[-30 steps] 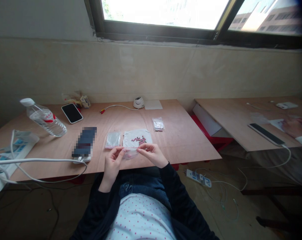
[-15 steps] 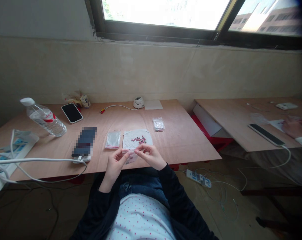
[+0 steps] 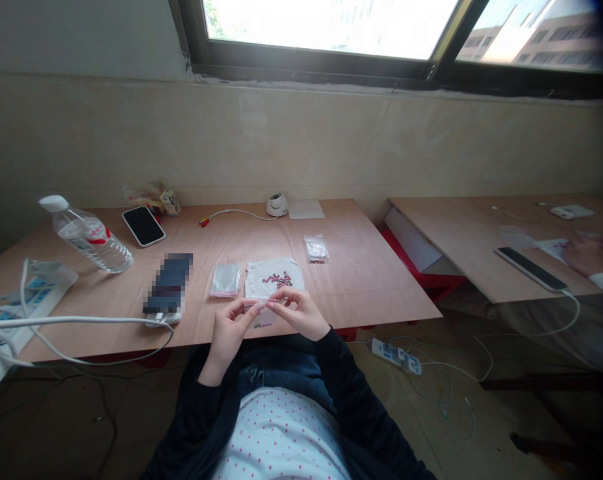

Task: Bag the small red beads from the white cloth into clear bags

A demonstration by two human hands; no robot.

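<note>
Between my hands is a small clear zip bag (image 3: 264, 318), its top edge up and a few small dark bits low inside. My left hand (image 3: 230, 333) pinches the bag's top edge from the left. My right hand (image 3: 301, 312) pinches the same edge near its middle, thumb against index finger. Just beyond my fingers lies a white cloth (image 3: 260, 272) with a scatter of small dark red beads (image 3: 277, 279) on it. Left of the cloth rests a stack of empty zip bags (image 3: 226, 279). A filled zip bag (image 3: 316, 249) lies farther back on the right.
On the left stand a tilted water bottle (image 3: 91, 237), a phone (image 3: 144, 226), a pixelated device (image 3: 171, 283) and a power strip (image 3: 36, 303) with loose white cables. A small white camera (image 3: 276, 205) sits at the back. Another person's hands (image 3: 586, 253) show at the right-hand table.
My right fingers have shifted slightly left along the bag's top edge, toward my left hand. The bag has turned a little; everything else stays put.
</note>
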